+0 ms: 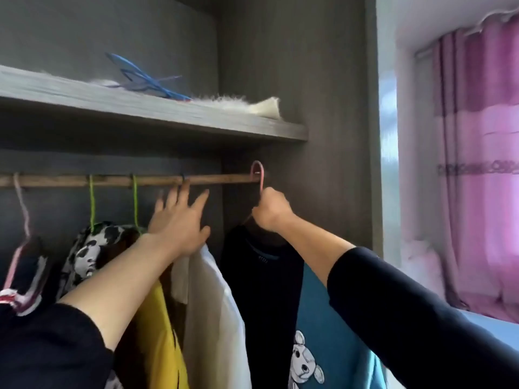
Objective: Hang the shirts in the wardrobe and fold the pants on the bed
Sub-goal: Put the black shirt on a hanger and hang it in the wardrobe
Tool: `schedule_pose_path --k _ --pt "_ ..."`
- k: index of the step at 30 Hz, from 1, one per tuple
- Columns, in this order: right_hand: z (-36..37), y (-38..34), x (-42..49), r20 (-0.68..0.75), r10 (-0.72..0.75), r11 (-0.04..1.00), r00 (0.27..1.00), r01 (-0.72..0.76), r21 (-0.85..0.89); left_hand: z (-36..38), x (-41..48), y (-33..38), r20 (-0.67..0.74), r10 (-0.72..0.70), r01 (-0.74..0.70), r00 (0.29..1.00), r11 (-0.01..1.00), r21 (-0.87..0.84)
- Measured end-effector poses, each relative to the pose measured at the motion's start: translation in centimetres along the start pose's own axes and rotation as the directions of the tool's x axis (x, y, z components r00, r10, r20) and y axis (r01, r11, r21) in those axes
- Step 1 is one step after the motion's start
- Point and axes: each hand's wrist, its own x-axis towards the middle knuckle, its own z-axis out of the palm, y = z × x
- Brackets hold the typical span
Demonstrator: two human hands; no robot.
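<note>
Centre frame: your right hand [271,211] clenches the pink wire hanger [257,169] at the neck; left hand [179,226] fingers spread, empty. Black-and-teal shirt [261,290] likely limp, light; steer by hanger.

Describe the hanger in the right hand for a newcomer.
Follow the brown wooden rail under the grey wardrobe shelf to its right end. The thin pink hanger there carries a black-and-teal bear-print shirt. Only it is gripped by the right hand.
</note>
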Motion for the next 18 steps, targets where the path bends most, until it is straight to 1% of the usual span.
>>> schedule_pose_path --k 3,8,13,18 --pt "1.5 -0.7 3.3 -0.016 -0.036 0.999 0.999 0.036 0.012 0.4 2.3 -1.4 -0.093 -0.053 0.057 0.994 0.997 0.047" --pt "4.1 -1.6 6.8 0.023 -0.099 0.994 0.995 0.098 0.049 1.5 4.3 -2.4 -0.140 -0.119 0.132 0.983 0.987 0.094" --pt "7.3 -0.8 8.1 0.051 -0.031 0.999 0.998 0.030 0.015 2.6 4.7 -3.0 -0.209 -0.082 0.113 0.974 0.984 0.138" --pt "8.7 0.4 8.2 0.059 -0.059 0.998 0.997 0.059 -0.013 3.2 4.7 -3.1 -0.227 -0.083 0.106 0.970 0.990 0.090"
